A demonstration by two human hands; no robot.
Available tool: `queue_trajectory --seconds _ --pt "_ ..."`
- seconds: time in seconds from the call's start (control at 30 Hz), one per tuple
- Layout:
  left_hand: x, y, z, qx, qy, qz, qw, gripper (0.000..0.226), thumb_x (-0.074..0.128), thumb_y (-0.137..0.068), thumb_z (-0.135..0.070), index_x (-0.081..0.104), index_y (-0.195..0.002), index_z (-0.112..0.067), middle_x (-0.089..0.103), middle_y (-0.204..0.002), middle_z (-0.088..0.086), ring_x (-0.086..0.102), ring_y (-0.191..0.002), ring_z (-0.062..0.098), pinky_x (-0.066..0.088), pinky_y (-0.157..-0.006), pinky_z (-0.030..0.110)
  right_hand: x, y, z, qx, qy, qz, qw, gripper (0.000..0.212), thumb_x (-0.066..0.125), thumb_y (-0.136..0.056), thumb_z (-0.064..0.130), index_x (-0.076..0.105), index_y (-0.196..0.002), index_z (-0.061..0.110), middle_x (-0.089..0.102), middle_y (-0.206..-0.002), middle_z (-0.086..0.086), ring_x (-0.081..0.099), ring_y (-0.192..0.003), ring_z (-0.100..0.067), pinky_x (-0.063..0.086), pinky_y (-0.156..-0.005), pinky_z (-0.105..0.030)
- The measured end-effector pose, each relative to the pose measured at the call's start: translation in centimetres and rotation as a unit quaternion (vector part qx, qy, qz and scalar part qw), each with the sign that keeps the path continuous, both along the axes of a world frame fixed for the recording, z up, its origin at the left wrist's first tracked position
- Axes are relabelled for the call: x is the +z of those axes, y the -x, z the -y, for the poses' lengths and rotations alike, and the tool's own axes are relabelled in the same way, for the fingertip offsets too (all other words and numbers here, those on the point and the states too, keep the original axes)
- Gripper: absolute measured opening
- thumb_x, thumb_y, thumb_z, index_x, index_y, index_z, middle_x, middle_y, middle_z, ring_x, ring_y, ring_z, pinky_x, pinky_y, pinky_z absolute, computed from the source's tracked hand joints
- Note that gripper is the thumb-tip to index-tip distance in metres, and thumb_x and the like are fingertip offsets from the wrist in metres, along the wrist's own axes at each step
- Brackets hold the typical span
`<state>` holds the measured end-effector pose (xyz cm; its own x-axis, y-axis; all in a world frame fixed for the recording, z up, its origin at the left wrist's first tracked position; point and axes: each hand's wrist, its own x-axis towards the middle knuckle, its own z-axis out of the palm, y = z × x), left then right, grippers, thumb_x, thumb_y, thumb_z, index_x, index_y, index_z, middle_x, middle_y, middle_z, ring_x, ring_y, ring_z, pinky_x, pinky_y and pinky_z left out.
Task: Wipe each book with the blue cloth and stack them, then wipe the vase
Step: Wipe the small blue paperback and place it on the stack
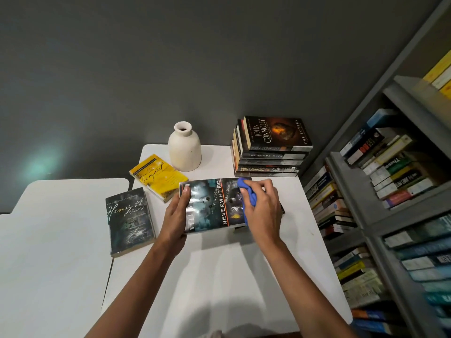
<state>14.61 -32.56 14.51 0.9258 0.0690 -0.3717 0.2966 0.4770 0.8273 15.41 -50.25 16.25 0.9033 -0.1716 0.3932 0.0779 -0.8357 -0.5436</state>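
Now the cloth (pixel 247 196) is gripped, bunched up, in the curled fingers of the right hand (pixel 263 211) and is pressed on the right part of the cover of the book (pixel 212 206) titled Neverwhere. The left edge of this book is held by the left hand (pixel 177 215), with the thumb laid on the cover near the far corner. The book is found in the middle of the white table (pixel 219 276); whether it lies flat there or is a little lifted cannot be told. Just to the left of it a yellow book (pixel 158 176) is seen, and nearer to the person a dark book (pixel 129 220), both lying flat. Behind them the vase (pixel 184 150) is standing upright near the far edge. A stack (pixel 271 152) of books is placed at the far right corner, well apart from the vase. At the right side a grey shelf (pixel 390 191) filled with books is seen.
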Motion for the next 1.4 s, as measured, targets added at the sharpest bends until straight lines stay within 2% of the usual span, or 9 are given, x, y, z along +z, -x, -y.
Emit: queue_trajectory --seconds 0.2,0.37,0.57,0.73,0.83,0.97,1.13,1.27,1.4 --pt "-0.1 -0.8 0.0 0.02 0.006 0.007 1.0 0.039 0.052 -0.093 -0.041 0.062 -0.121 -0.015 0.068 -0.12 0.013 0.07 -0.099 0.024 0.059 -0.068 0.033 -0.1 1.8 -0.5 0.078 0.032 0.03 0.996 0.027 0.07 -0.084 0.021 0.071 -0.111 0.021 0.055 -0.09 0.002 0.055 -0.076 -0.018 0.048 -0.057 -0.028" --pt "-0.3 -0.8 0.3 0.0 0.026 0.008 1.0 0.049 0.054 -0.088 -0.043 0.059 -0.127 -0.013 0.068 -0.119 0.012 0.072 -0.094 0.021 0.06 -0.07 0.034 1.0 -1.3 1.6 -0.005 0.011 0.028 1.0 0.027 0.071 -0.085 0.02 0.071 -0.112 0.021 0.055 -0.09 0.0 0.056 -0.073 -0.021 0.049 -0.054 -0.03" --pt "-0.2 -1.7 -0.2 0.01 0.006 0.01 1.0 0.053 0.057 -0.087 -0.045 0.058 -0.13 -0.013 0.063 -0.129 0.015 0.06 -0.119 0.034 0.048 -0.1 0.054 0.7 -0.1 0.7 0.07 0.061 0.027 0.995 0.028 0.073 -0.083 0.023 0.072 -0.111 0.022 0.055 -0.088 0.003 0.054 -0.073 -0.016 0.038 -0.057 -0.02" --pt "0.2 -1.7 0.4 -0.005 0.018 0.01 1.0 0.055 0.055 -0.087 -0.042 0.055 -0.132 -0.01 0.064 -0.127 0.015 0.067 -0.106 0.028 0.059 -0.083 0.042 1.8 -1.7 1.1 0.015 0.043 0.02 0.999 0.028 0.073 -0.083 0.022 0.072 -0.111 0.021 0.056 -0.09 0.001 0.055 -0.073 -0.02 0.041 -0.055 -0.024" --pt "0.4 -2.1 0.1 -0.012 0.006 0.017 1.0 0.048 0.056 -0.088 -0.042 0.06 -0.127 -0.015 0.066 -0.126 0.014 0.064 -0.112 0.03 0.058 -0.086 0.043 1.8 -1.2 0.6 0.086 0.075 0.03 0.993 0.027 0.073 -0.083 0.024 0.072 -0.11 0.021 0.055 -0.088 0.002 0.053 -0.074 -0.017 0.041 -0.056 -0.023" --pt "0.6 -2.0 0.1 -0.016 0.012 0.021 1.0 0.041 0.056 -0.088 -0.041 0.063 -0.122 -0.02 0.066 -0.126 0.012 0.062 -0.116 0.031 0.052 -0.095 0.05 2.4 -2.5 2.5 0.012 0.037 0.033 0.999 0.027 0.073 -0.083 0.022 0.072 -0.11 0.019 0.056 -0.089 0.0 0.056 -0.074 -0.019 0.05 -0.055 -0.027" --pt "1.0 -1.8 0.7 -0.022 0.01 0.024 0.999 0.049 0.058 -0.087 -0.043 0.061 -0.124 -0.013 0.067 -0.123 0.016 0.068 -0.105 0.028 0.059 -0.081 0.041 2.4 -1.6 0.5 0.115 0.081 0.046 0.989 0.027 0.073 -0.082 0.025 0.072 -0.109 0.02 0.056 -0.088 0.002 0.054 -0.073 -0.018 0.047 -0.053 -0.028" --pt "1.1 -1.8 0.7 -0.024 0.007 0.024 0.999 0.05 0.057 -0.088 -0.043 0.06 -0.127 -0.013 0.068 -0.122 0.014 0.067 -0.108 0.03 0.058 -0.084 0.044 2.9 -2.7 2.8 0.033 0.052 0.037 0.997 0.029 0.073 -0.082 0.025 0.072 -0.111 0.02 0.056 -0.089 0.002 0.054 -0.074 -0.017 0.047 -0.052 -0.025" --pt "1.5 -2.0 0.9 -0.022 0.003 0.026 0.999 0.041 0.055 -0.09 -0.039 0.064 -0.119 -0.012 0.071 -0.113 0.012 0.072 -0.093 0.021 0.06 -0.071 0.034 2.8 -1.1 1.1 0.167 0.098 0.05 0.98 0.031 0.075 -0.081 0.023 0.072 -0.112 0.023 0.058 -0.09 0.003 0.053 -0.075 -0.016 0.045 -0.056 -0.023"
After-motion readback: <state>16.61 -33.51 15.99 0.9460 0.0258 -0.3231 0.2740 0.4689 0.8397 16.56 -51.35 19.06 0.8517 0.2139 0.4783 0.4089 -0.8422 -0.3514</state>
